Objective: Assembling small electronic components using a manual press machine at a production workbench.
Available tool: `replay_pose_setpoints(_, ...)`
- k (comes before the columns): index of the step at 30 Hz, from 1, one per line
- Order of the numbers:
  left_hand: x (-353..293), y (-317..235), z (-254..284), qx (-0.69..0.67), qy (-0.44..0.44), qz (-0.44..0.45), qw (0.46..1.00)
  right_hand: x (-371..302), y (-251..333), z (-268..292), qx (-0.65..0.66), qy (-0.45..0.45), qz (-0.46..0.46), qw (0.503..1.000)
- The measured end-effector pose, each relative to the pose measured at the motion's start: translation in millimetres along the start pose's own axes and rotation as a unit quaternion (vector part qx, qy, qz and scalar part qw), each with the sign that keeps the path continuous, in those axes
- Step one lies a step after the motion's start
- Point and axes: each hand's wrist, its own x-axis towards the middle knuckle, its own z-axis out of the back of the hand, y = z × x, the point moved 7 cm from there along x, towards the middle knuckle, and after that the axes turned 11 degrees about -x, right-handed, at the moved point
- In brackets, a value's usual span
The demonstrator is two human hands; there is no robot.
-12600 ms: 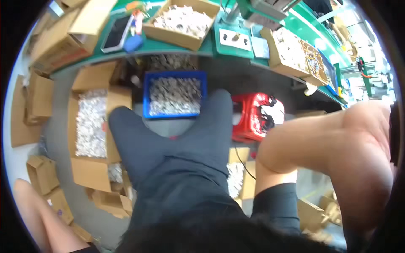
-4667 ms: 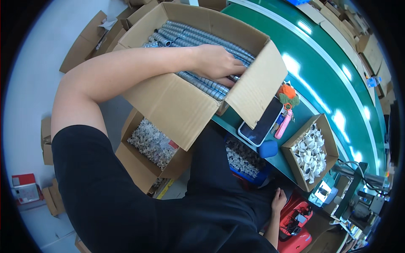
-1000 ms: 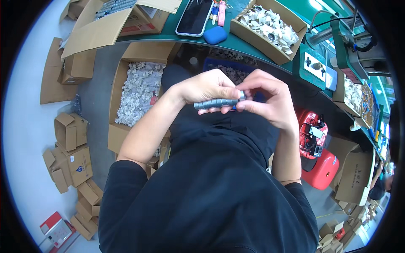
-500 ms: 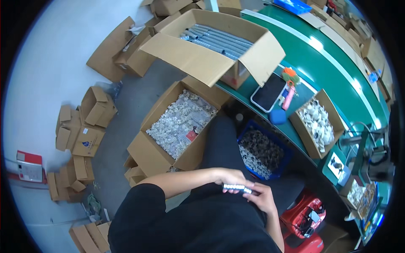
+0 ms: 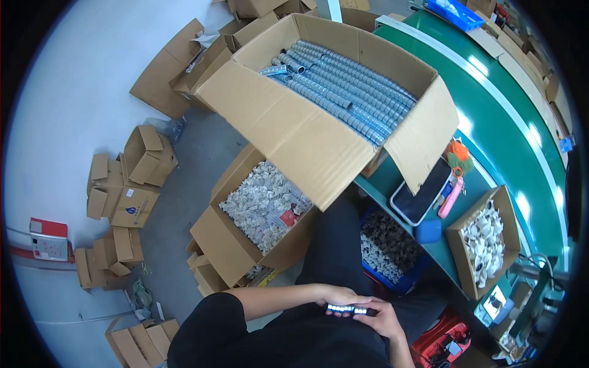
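In front of my body I hold a short row of shiny silvery ring-like parts (image 5: 346, 308) lying crosswise between my hands. My left hand (image 5: 337, 295) reaches over its top from the left, fingers closed round it. My right hand (image 5: 385, 319) grips its right end, with the fingertips meeting those of the left. Beyond them, an open cardboard box (image 5: 276, 126) holds several long rows of similar silvery ring-like parts (image 5: 343, 86). Lower down, another open carton (image 5: 224, 245) is filled with small whitish pieces (image 5: 264, 202).
On the green bench (image 5: 423, 37) lie a phone (image 5: 421, 191), a keyring with a pink fob (image 5: 452, 197), a blue case (image 5: 428, 231) and a carton of white pieces (image 5: 483, 242). Under it stands a blue bin of dark and pale pieces (image 5: 392, 245). Empty cartons (image 5: 138, 205) line the left wall.
My view has shifted, so the box of silvery rows looks larger and my hands sit lower in the picture. Both hands stay on the short row, which now lies more level.
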Motion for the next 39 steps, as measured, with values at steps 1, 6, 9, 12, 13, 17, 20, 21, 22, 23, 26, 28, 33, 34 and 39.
replay_pose_setpoints(1, 3.1, -0.9, 5.0, -0.023, -0.004, 0.01, 1.0, 4.3, -4.2, 1.6, 0.027, -0.014, -0.002, 1.0)
replay_pose_setpoints(6, 12.1, -14.5, 16.4, -0.013, -0.017, 0.0, 1.0, 20.2, -27.9, 8.1, -0.009, -0.003, -0.024, 1.0)
replay_pose_setpoints(9, 12.0, -22.9, 18.8, 0.014, 0.007, -0.007, 1.0, 30.5, -30.8, 12.9, 0.007, 0.024, -0.027, 0.999)
replay_pose_setpoints(12, 18.5, -25.9, 21.4, 0.024, 0.014, -0.011, 1.0, 33.6, -28.3, 24.6, 0.02, -0.015, -0.036, 0.999)
replay_pose_setpoints(13, 22.5, -26.3, 23.3, 0.021, 0.009, -0.012, 1.0, 34.5, -28.0, 30.1, 0.025, -0.037, -0.038, 0.998)
replay_pose_setpoints(17, 35.3, -27.7, 29.8, 0.0, -0.005, -0.017, 1.0, 34.2, -39.7, 37.8, 0.01, -0.044, -0.062, 0.997)
replay_pose_setpoints(20, 40.9, -28.1, 28.3, -0.004, -0.003, -0.027, 1.0, 35.8, -35.3, 45.9, -0.043, -0.06, -0.056, 0.996)
replay_pose_setpoints(21, 41.8, -28.9, 27.1, 0.0, 0.001, -0.037, 0.999, 34.9, -33.2, 48.0, -0.071, -0.069, -0.052, 0.994)
replay_pose_setpoints(22, 41.7, -31.8, 25.7, 0.005, 0.005, -0.047, 0.999, 33.4, -35.0, 48.5, -0.071, -0.069, -0.052, 0.994)
replay_pose_setpoints(23, 41.3, -33.5, 24.6, 0.006, 0.005, -0.048, 0.999, 32.5, -36.4, 48.4, -0.077, -0.066, -0.04, 0.994)
replay_pose_setpoints(26, 38.9, -38.3, 20.8, 0.056, -0.005, -0.05, 0.997, 26.6, -36.8, 47.2, -0.093, -0.063, -0.017, 0.994)
replay_pose_setpoints(28, 35.5, -38.0, 18.8, 0.056, -0.025, -0.055, 0.997, 27.3, -31.4, 42.1, -0.073, -0.041, -0.015, 0.996)
replay_pose_setpoints(33, 27.6, -42.3, 12.4, 0.002, -0.103, -0.062, 0.993, 14.6, -43.7, 31.8, 0.018, -0.033, -0.087, 0.995)
replay_pose_setpoints(34, 26.3, -42.8, 13.1, -0.025, -0.121, -0.061, 0.99, 12.2, -42.5, 31.0, 0.016, -0.036, -0.084, 0.996)
replay_pose_setpoints(39, 31.4, -35.9, 10.8, -0.009, -0.115, -0.122, 0.986, 0.2, -30.6, 37.7, -0.021, -0.112, -0.035, 0.993)
